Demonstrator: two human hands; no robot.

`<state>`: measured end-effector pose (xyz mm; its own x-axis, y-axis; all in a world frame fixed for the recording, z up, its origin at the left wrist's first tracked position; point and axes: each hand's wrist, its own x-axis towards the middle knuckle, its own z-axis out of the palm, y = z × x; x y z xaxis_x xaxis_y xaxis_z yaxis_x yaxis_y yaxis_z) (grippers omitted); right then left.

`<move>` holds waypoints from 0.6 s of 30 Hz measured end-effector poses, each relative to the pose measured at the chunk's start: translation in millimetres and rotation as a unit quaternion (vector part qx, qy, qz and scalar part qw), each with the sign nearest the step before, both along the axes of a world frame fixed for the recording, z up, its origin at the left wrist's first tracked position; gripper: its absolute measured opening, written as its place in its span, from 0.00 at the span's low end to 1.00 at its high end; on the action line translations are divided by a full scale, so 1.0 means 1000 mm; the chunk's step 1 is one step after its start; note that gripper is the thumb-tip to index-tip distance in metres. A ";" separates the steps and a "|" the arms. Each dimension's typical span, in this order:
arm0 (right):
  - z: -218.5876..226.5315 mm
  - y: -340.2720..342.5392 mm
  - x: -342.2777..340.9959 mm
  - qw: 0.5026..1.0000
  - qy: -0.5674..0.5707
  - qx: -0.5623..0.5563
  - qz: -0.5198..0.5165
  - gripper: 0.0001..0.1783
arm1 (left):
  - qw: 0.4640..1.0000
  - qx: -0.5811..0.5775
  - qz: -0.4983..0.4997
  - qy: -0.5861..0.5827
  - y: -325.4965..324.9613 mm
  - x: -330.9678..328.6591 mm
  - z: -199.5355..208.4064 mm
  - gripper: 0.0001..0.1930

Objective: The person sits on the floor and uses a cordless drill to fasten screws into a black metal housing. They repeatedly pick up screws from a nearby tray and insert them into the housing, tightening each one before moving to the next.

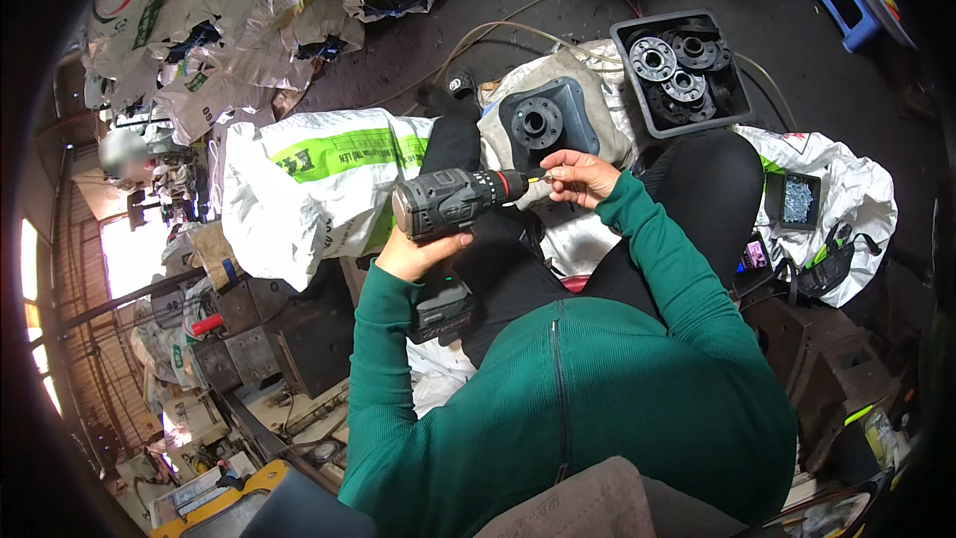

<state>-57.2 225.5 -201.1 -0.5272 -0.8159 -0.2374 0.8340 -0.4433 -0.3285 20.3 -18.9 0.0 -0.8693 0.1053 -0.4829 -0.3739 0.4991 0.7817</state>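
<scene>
My left hand (416,257) is wrapped round the handle of a black cordless drill (448,201), which lies level and points right. A thin yellowish bit (538,179) sticks out of its red-ringed chuck. At the tip of that bit, the fingers of my right hand (586,177) are pinched together; what lies between them is too small to make out. Just beyond my hands, a dark square tray-like part (576,100) rests on a cloth-covered support. In its middle sits a round metal flange (536,125) with holes around its rim.
A grey bin (642,128) of metal flanges stands at the far right. Small screws fill a black box (815,201) on a white sack to the right. A green-striped white sack (289,189) lies left, by dark metal blocks (309,329). A blue stool (841,2) stands far right.
</scene>
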 end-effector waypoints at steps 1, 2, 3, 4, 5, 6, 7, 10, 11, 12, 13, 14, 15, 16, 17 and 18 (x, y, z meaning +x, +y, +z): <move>-0.001 -0.001 0.000 1.000 0.002 0.005 0.007 0.15 | 1.000 -0.001 0.011 -0.029 -0.001 0.001 0.000 0.23; -0.002 -0.002 0.000 1.000 0.005 0.010 0.013 0.15 | 1.000 0.001 0.008 -0.022 -0.001 0.003 0.001 0.24; -0.004 -0.003 0.000 1.000 0.009 0.016 0.019 0.15 | 0.999 -0.012 0.011 -0.027 0.000 0.004 0.001 0.24; -0.005 -0.005 -0.001 0.999 0.010 0.019 0.023 0.15 | 0.999 -0.031 0.013 -0.041 0.001 0.005 0.001 0.24; -0.007 -0.006 -0.001 0.999 0.006 0.028 0.030 0.15 | 0.999 -0.041 -0.010 -0.004 0.003 0.005 0.000 0.24; -0.008 -0.007 -0.002 0.999 0.003 0.036 0.035 0.15 | 0.997 -0.059 -0.035 0.027 0.005 0.005 0.000 0.24; -0.009 -0.007 -0.003 0.997 -0.006 0.058 0.044 0.15 | 0.993 -0.078 -0.064 0.060 0.007 0.004 0.000 0.24; -0.013 -0.009 -0.008 0.995 -0.023 0.063 0.067 0.16 | 0.990 -0.100 -0.089 0.039 0.008 -0.003 0.002 0.26; -0.015 -0.009 -0.008 0.998 -0.018 0.026 0.060 0.16 | 0.991 -0.095 -0.090 0.030 0.008 -0.006 0.003 0.26; -0.018 -0.009 -0.007 0.998 -0.027 0.031 0.055 0.17 | 0.996 -0.065 -0.065 -0.001 0.006 -0.007 0.004 0.26; -0.023 -0.009 -0.006 0.998 -0.029 0.005 0.049 0.17 | 0.995 -0.075 -0.063 0.006 0.006 -0.010 0.003 0.26; -0.028 -0.010 -0.007 0.996 -0.062 0.057 0.035 0.18 | 0.995 -0.083 -0.062 0.014 0.004 -0.014 0.001 0.25; -0.035 -0.013 -0.007 0.993 -0.088 0.077 0.020 0.18 | 0.994 -0.081 -0.067 0.033 0.003 -0.017 -0.002 0.24; -0.042 -0.017 -0.007 0.990 -0.115 0.087 0.006 0.19 | 0.993 -0.066 -0.059 0.080 0.002 -0.024 -0.008 0.24; -0.049 -0.020 -0.005 0.974 -0.119 0.182 -0.062 0.18 | 0.989 -0.087 -0.061 0.098 -0.001 -0.031 -0.014 0.24; -0.056 -0.023 -0.007 0.966 -0.111 0.212 -0.101 0.16 | 0.990 -0.120 -0.053 0.056 -0.005 -0.039 -0.020 0.25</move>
